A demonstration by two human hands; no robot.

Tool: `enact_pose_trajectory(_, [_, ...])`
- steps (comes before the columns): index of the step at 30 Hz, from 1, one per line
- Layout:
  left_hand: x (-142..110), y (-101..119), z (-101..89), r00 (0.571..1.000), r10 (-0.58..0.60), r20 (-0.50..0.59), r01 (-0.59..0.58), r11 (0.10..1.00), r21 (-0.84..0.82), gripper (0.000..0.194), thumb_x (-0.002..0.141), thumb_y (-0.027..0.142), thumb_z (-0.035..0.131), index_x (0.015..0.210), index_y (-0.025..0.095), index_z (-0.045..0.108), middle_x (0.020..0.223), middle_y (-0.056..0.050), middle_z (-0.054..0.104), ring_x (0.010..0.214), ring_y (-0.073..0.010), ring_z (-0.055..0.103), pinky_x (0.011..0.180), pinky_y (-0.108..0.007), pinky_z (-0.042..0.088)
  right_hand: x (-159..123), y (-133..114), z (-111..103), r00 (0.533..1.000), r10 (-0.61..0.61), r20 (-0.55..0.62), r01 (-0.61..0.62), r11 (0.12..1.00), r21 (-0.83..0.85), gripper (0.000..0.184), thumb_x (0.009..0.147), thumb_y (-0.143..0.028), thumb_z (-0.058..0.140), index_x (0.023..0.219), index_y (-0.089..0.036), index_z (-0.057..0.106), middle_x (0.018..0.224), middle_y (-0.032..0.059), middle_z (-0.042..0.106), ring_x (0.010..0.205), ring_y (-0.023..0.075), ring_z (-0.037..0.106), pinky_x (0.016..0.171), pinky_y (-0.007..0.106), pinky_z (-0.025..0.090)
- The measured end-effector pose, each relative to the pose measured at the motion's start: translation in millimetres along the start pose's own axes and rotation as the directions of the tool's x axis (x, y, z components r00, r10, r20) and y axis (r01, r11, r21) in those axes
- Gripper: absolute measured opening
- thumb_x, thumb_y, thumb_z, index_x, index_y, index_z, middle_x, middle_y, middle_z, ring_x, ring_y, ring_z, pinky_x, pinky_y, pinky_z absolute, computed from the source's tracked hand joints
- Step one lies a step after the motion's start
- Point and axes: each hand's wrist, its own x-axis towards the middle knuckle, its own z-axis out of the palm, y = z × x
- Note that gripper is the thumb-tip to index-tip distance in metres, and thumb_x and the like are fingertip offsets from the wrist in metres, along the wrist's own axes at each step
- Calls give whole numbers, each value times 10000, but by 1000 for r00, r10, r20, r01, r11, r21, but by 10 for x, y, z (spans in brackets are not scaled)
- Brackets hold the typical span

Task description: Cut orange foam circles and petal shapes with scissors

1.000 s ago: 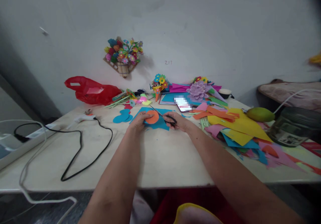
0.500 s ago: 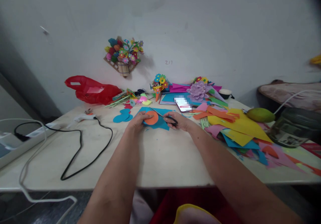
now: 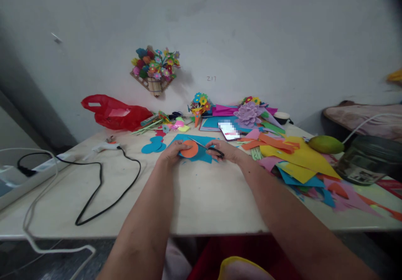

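My left hand (image 3: pixel 176 151) pinches an orange paper circle (image 3: pixel 190 149) flat against a blue paper sheet (image 3: pixel 201 156), thumb on top. In my right hand (image 3: pixel 221 149) is a pair of black-handled scissors (image 3: pixel 214 150), its blades pointing left across the blue sheet, close to the circle's upper right edge. How far the blades are apart is too small to tell. Left of my left hand lie several blue paper circles (image 3: pixel 153 145), overlapping one another on the table.
A phone (image 3: pixel 229 130) lies behind my right hand. Coloured paper scraps (image 3: pixel 295 158), a green mango (image 3: pixel 326 144) and a glass jar (image 3: pixel 366 163) fill the right side. At left are a glue gun (image 3: pixel 106 146) with a black cord, a power strip (image 3: pixel 37 175) and a red plastic bag (image 3: pixel 117 114).
The scissors and my right hand have shifted slightly right and down, with the blades at a slightly different angle. My left hand and the orange circle are nearly where they were.
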Motion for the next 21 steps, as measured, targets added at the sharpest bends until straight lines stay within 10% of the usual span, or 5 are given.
enact_pose_trajectory(16, [102,-82,-29,993,45,-110,-46,999,-4,261,541,304,983,593,196,751,664,-87,788,616,-229,719,624,-318,572,131,102,53,973,91,-214,-90,996,15,321,821,-344,957,881,-212,671,517,-51,617,415,111,540,396,197,382])
enact_pose_trajectory(21, [110,-67,-14,987,32,-159,-35,999,-11,272,528,297,991,645,174,779,706,-110,807,649,-243,747,653,-326,594,259,241,52,941,-47,-334,-36,971,-237,305,696,-358,1036,788,-226,777,499,-57,559,476,129,531,457,234,392])
